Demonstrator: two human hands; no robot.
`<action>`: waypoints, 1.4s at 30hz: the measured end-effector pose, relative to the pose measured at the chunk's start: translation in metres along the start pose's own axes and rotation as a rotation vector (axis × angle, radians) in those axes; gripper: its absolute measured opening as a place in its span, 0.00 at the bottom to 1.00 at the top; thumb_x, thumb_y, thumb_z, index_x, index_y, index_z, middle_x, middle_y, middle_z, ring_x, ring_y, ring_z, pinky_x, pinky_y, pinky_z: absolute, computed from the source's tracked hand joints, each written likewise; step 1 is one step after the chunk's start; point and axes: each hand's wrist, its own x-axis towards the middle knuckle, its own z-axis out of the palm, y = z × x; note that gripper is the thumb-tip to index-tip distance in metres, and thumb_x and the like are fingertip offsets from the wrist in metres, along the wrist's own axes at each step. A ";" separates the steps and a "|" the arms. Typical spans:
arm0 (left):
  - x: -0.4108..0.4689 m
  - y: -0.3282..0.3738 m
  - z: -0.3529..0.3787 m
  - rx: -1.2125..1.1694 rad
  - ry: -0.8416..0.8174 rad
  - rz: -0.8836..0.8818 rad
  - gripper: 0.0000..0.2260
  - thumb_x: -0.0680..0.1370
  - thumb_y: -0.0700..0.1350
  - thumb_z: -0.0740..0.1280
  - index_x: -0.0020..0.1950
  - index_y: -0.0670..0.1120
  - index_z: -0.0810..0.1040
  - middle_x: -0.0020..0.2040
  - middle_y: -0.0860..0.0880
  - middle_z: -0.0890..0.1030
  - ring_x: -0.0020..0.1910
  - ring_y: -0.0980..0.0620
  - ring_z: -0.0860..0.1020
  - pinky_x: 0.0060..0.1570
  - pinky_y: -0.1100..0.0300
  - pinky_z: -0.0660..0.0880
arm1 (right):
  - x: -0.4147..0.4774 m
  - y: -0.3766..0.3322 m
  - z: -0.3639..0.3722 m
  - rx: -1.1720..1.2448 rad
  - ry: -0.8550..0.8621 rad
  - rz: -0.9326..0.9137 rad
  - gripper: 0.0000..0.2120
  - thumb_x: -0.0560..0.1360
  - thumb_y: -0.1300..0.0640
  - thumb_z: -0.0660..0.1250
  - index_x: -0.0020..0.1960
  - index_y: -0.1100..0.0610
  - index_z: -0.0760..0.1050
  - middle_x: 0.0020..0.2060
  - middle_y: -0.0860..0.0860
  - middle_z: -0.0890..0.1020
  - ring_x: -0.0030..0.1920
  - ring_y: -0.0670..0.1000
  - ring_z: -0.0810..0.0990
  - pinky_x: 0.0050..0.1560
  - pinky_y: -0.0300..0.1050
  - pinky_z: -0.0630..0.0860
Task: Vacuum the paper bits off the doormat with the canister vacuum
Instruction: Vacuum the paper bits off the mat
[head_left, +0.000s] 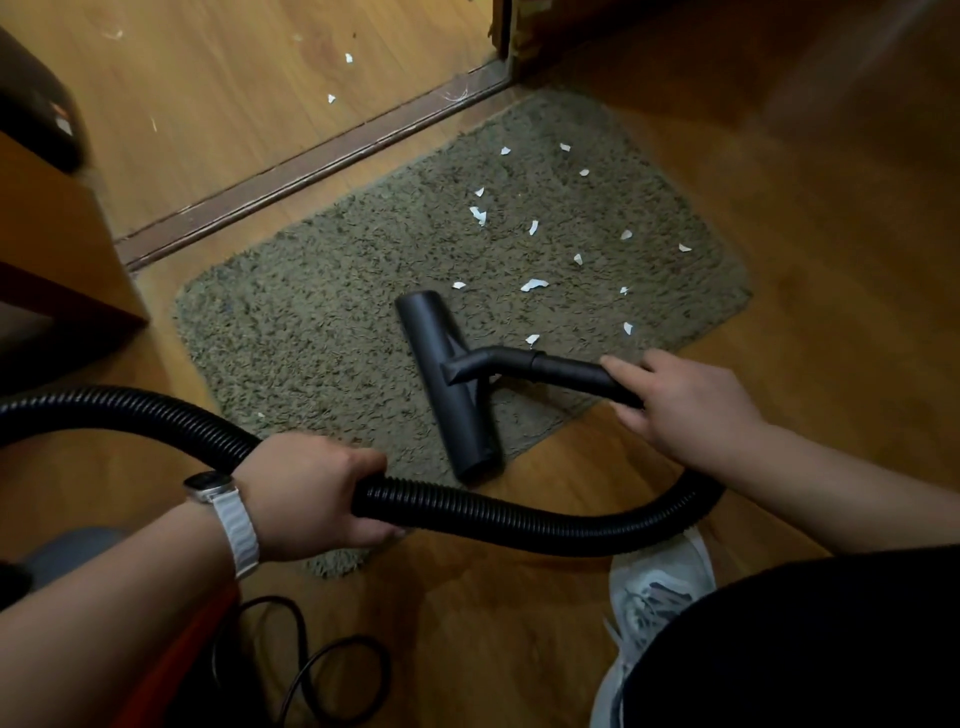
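A shaggy olive-green rectangular doormat (332, 332) lies on the wood floor (805, 234), its right half dotted with small white torn paper bits (534, 285). The black ribbed vacuum hose (519, 519) loops across the near edge, left hand (317, 493) wrapped fully round it. The black T-shaped floor nozzle (447, 384) sits flat mid-mat, right hand (680, 405) closed on its black rigid tube (576, 370).

A shaggy olive doormat (322, 332) is laid on the wooden floor, white paper bits (534, 285) scattered over its right half (mostly), the black vacuum floor nozzle (449, 387) resting across its near edge.
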 end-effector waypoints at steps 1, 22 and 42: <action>0.000 0.000 0.000 0.005 -0.012 -0.001 0.30 0.64 0.78 0.51 0.43 0.54 0.74 0.28 0.55 0.72 0.31 0.54 0.78 0.31 0.59 0.75 | 0.000 0.001 0.000 0.001 0.004 0.004 0.26 0.77 0.42 0.64 0.74 0.44 0.68 0.50 0.52 0.78 0.47 0.57 0.81 0.35 0.45 0.68; 0.014 0.013 -0.004 -0.103 0.035 -0.052 0.37 0.59 0.82 0.42 0.43 0.55 0.72 0.29 0.55 0.73 0.30 0.57 0.74 0.32 0.60 0.74 | -0.001 0.072 -0.015 0.081 -0.043 0.328 0.20 0.78 0.44 0.64 0.69 0.42 0.71 0.42 0.49 0.74 0.42 0.54 0.75 0.32 0.44 0.67; 0.014 0.011 -0.005 -0.057 0.029 -0.060 0.42 0.57 0.81 0.37 0.47 0.55 0.74 0.31 0.55 0.73 0.33 0.56 0.75 0.32 0.60 0.72 | -0.003 0.060 -0.007 0.018 -0.010 0.352 0.24 0.79 0.41 0.62 0.74 0.43 0.66 0.45 0.49 0.70 0.47 0.56 0.77 0.35 0.45 0.67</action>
